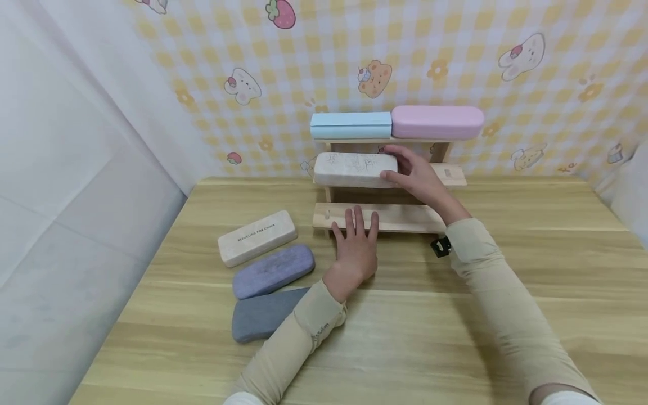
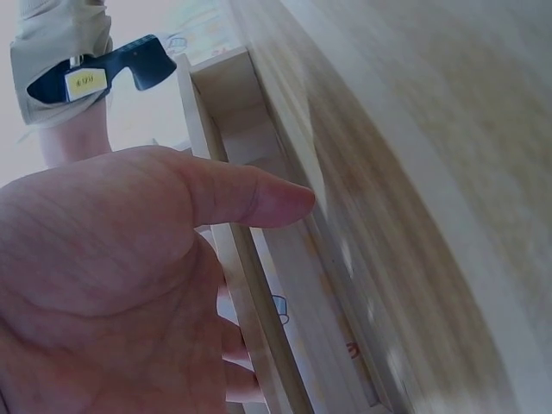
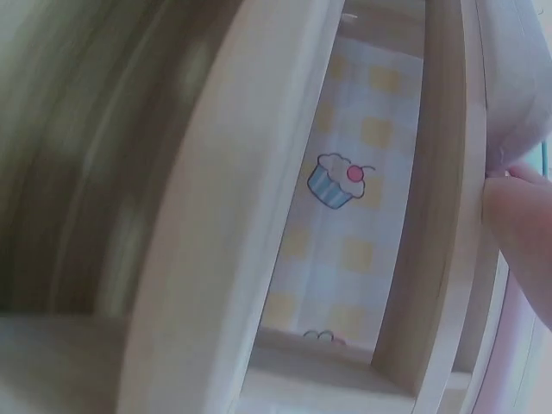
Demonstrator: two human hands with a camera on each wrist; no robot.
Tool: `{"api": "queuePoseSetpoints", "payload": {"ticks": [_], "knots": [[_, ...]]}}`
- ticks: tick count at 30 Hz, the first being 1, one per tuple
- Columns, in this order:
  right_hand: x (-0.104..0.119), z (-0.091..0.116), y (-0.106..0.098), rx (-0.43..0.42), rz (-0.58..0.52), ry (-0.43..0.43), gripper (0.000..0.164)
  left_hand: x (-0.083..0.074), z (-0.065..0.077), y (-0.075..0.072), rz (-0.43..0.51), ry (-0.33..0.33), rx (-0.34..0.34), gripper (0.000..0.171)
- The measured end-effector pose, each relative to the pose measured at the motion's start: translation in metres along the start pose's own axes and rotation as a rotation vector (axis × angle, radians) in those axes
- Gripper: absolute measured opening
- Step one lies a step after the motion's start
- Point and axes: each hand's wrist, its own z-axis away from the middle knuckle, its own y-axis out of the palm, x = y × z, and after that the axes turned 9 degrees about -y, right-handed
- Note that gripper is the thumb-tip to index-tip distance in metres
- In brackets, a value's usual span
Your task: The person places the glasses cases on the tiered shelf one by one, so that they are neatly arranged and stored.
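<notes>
At the right end of a whitish patterned glasses case (image 1: 349, 170), my right hand (image 1: 419, 179) grips it between thumb and fingers, with the case along the middle tier of a wooden rack (image 1: 405, 217). My left hand (image 1: 357, 254) rests with spread, straight fingers on the rack's lowest board; its thumb (image 2: 259, 197) stretches out in the left wrist view. In the right wrist view, the right thumb (image 3: 517, 216) is right at the case's end. On the top tier, a light blue case (image 1: 351, 126) and a pink case (image 1: 437, 122) sit end to end.
Left of the rack, three cases lie on the wooden table (image 1: 405, 349): an off-white lettered one (image 1: 265, 232), a purple one (image 1: 273, 271) and a grey-blue one (image 1: 260, 316), partly behind the left sleeve. A yellow-checked cloth (image 1: 314, 56) hangs behind the rack.
</notes>
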Motion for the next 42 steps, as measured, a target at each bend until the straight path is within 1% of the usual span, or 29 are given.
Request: {"api": "queuePoseSetpoints", "payload": {"ticks": [2,5,9,12,14,17,19,24,27,29,31,32,34,36,38,40,42], "knots": [[-0.001,0.008,-0.005,-0.036,-0.04,0.006,0.068,-0.001,0.001,0.001,0.002,0.003,0.005,0.081],[-0.003,0.02,-0.016,-0.092,-0.055,0.017,0.066,-0.002,0.002,0.0,0.009,0.004,0.01,0.081],[-0.004,0.039,-0.032,-0.135,-0.086,-0.031,0.057,-0.001,0.001,0.0,0.02,0.0,0.001,0.08],[-0.006,0.054,-0.044,-0.149,-0.097,-0.066,0.049,0.0,0.001,0.001,0.026,0.0,-0.005,0.08],[-0.01,0.066,-0.051,-0.144,-0.076,-0.082,0.045,0.0,0.001,0.001,0.029,0.001,-0.006,0.08],[-0.015,0.081,-0.058,-0.145,-0.064,-0.096,0.04,0.0,0.001,0.002,0.038,0.002,-0.006,0.079],[-0.018,0.089,-0.06,-0.161,-0.088,-0.105,0.037,0.0,0.001,0.002,0.04,0.001,-0.008,0.078],[-0.024,0.101,-0.06,-0.287,-0.238,-0.145,0.029,-0.001,0.0,0.003,0.036,-0.001,-0.01,0.078],[-0.026,0.102,-0.059,-0.403,-0.302,-0.183,0.022,-0.002,0.0,0.002,0.028,-0.002,-0.009,0.078],[-0.028,0.101,-0.06,-0.486,-0.312,-0.19,0.019,-0.002,0.0,0.002,0.024,-0.001,-0.007,0.078],[-0.031,0.1,-0.062,-0.563,-0.279,-0.169,0.018,-0.002,0.0,0.002,0.024,0.0,-0.004,0.079],[-0.033,0.1,-0.063,-0.587,-0.25,-0.146,0.019,-0.003,0.0,0.002,0.022,0.0,-0.002,0.079],[-0.036,0.1,-0.064,-0.607,-0.168,-0.088,0.02,-0.003,0.0,0.002,0.02,-0.002,0.0,0.079],[-0.04,0.1,-0.066,-0.6,-0.083,-0.031,0.022,-0.003,0.0,0.002,0.02,-0.006,0.004,0.079],[-0.043,0.1,-0.066,-0.582,-0.021,0.012,0.022,-0.003,-0.001,0.002,0.019,-0.009,0.003,0.079],[-0.045,0.101,-0.067,-0.559,0.014,0.044,0.021,-0.002,-0.001,0.002,0.022,-0.01,0.007,0.079],[-0.046,0.102,-0.067,-0.527,0.024,0.072,0.021,-0.002,-0.001,0.002,0.026,-0.01,0.008,0.078]]}}
